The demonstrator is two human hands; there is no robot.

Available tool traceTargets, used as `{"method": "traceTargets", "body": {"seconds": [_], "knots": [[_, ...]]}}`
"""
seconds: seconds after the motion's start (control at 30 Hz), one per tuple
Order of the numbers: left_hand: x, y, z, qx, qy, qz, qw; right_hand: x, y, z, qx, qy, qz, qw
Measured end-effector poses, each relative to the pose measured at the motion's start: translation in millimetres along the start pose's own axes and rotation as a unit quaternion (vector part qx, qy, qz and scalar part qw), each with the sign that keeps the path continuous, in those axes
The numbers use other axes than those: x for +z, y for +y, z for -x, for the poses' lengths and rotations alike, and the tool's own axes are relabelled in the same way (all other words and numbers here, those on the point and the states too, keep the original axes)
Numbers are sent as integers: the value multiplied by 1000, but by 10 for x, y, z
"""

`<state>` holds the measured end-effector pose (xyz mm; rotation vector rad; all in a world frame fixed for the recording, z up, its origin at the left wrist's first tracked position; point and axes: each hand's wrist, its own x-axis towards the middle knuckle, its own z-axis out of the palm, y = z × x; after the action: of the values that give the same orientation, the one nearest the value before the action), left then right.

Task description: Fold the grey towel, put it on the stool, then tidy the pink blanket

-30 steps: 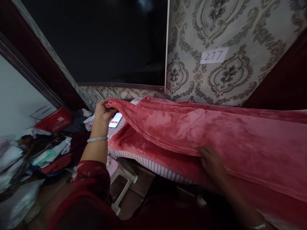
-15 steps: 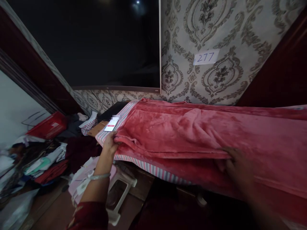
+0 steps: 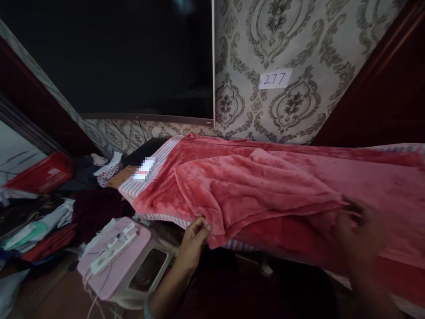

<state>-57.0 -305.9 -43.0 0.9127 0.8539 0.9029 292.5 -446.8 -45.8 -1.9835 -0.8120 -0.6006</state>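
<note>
A plush red-pink blanket [image 3: 259,190] lies in folds along a long surface, over a striped cloth [image 3: 133,186] whose edge shows at the left and front. My left hand [image 3: 194,241] pinches the blanket's near left corner, thumb against fingers, at the front edge. Farther right, my right hand [image 3: 358,226] grips the same piece by its near edge; it is somewhat blurred. The fabric between my two hands is loosely wrinkled. At the far left of the striped cloth rests a lit phone [image 3: 145,169], partly pixelated.
A pink-topped stool [image 3: 133,252] carrying a white power strip [image 3: 114,251] stands at the front left. Behind it are a heap of clothes [image 3: 43,235] and a red box [image 3: 43,173]. A large dark television [image 3: 133,57] and a paper marked 277 [image 3: 275,79] are on the wall.
My left hand has moved right and toward me with the blanket's corner, drawing it off the left end. My right hand has shifted right, still gripping the edge. The view has turned slightly.
</note>
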Motion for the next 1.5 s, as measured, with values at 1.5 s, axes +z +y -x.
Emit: {"method": "traceTargets", "body": {"seconds": [1.5], "knots": [[-147,119,-54,41,38,90,994,600,-1671,1106,-313,-364,-292,827]]}}
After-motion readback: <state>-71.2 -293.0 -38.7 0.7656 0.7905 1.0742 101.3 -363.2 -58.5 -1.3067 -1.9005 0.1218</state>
